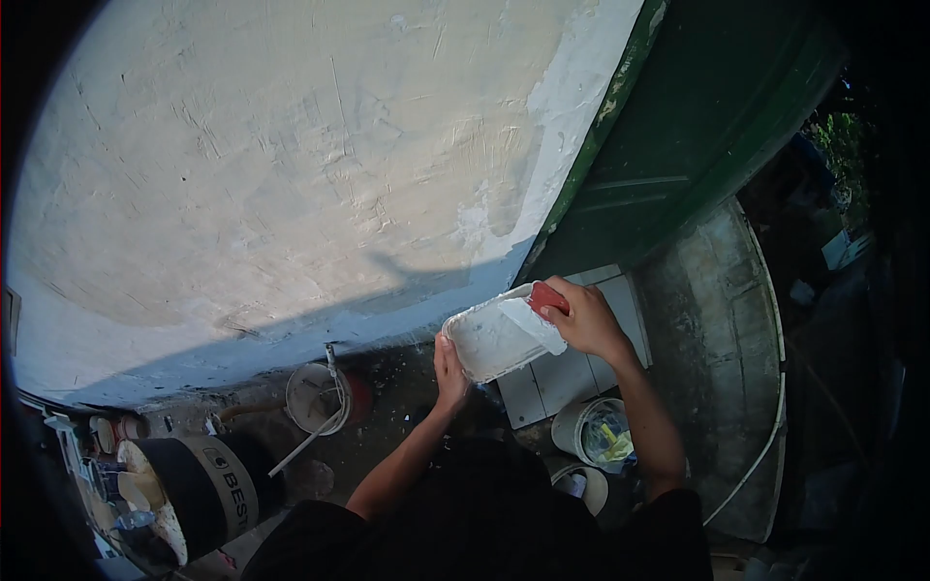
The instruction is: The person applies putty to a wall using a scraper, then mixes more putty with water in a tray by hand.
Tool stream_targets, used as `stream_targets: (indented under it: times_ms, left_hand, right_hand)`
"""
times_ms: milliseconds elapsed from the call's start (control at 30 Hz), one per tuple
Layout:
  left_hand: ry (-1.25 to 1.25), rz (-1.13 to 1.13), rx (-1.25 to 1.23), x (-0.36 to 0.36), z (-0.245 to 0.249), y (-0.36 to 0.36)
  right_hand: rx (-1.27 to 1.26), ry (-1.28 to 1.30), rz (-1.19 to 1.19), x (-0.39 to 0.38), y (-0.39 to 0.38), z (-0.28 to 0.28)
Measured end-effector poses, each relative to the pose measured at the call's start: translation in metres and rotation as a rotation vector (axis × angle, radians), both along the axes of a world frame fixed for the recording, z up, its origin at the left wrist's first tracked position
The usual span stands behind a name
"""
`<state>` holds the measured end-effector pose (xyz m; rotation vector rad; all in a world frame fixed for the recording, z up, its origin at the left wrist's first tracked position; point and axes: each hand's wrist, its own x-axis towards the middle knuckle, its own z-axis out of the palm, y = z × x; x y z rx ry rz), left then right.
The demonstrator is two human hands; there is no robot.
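Observation:
My left hand (451, 376) grips the near left corner of a white rectangular tray (487, 343), thumb along its side. Smears of white paste coat the tray's inside. Over the tray's right end, my right hand (587, 320) is closed around the red handle of a putty knife (548, 298). Its wide blade, covered in white paste, lies across that end of the tray. In front of both hands rises a wall (320, 184) with patchy cream and white plaster.
A green door (639, 184) stands right of the wall, with white tiles (567, 382) below. A bucket (315, 399) with a hose sits at the wall's foot. To the left is a black drum (208, 484); a bucket of plastic waste (593, 431) is beside my right arm.

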<state>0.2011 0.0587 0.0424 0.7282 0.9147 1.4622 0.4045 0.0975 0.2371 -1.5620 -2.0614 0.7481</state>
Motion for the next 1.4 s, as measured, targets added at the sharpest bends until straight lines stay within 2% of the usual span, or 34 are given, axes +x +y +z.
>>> stream_targets:
  times_ms: [33, 133, 233, 467, 633, 733, 933, 1033, 1133, 1400]
  left_hand:
    - [-0.043, -0.025, -0.01, 0.002, -0.002, -0.002]
    - [0.064, -0.007, 0.004, 0.005, 0.003, -0.004]
    - [0.038, -0.032, 0.023, 0.002, 0.003, -0.003]
    - [0.064, -0.051, 0.004, -0.007, -0.006, -0.005]
    - [0.037, -0.068, -0.015, -0.008, 0.014, -0.005]
    - [0.081, -0.093, 0.002, -0.012, 0.012, 0.0]
    - [0.029, -0.046, -0.021, -0.006, 0.018, -0.002]
    - [0.085, -0.067, -0.016, -0.007, 0.027, -0.002]
    - [0.045, -0.06, -0.001, -0.005, 0.02, 0.001]
    - [0.054, -0.062, -0.02, -0.006, 0.028, 0.002]
  right_hand:
    - [0.015, -0.043, 0.048, -0.003, 0.001, 0.003]
    - [0.09, -0.112, 0.136, -0.011, 0.008, -0.007]
    - [0.105, -0.081, 0.162, -0.014, 0.013, -0.018]
    - [-0.03, -0.008, 0.203, -0.01, 0.024, -0.024]
    - [-0.058, -0.016, 0.224, -0.009, 0.026, -0.011]
    - [0.0, -0.03, 0.245, -0.01, 0.025, -0.013]
    - [0.008, 0.112, 0.292, -0.008, 0.028, -0.031]
    - [-0.062, 0.042, 0.321, -0.008, 0.032, -0.028]
    - [0.005, -0.006, 0.365, -0.009, 0.035, -0.037]
    - [-0.021, 0.011, 0.48, -0.024, 0.038, -0.029]
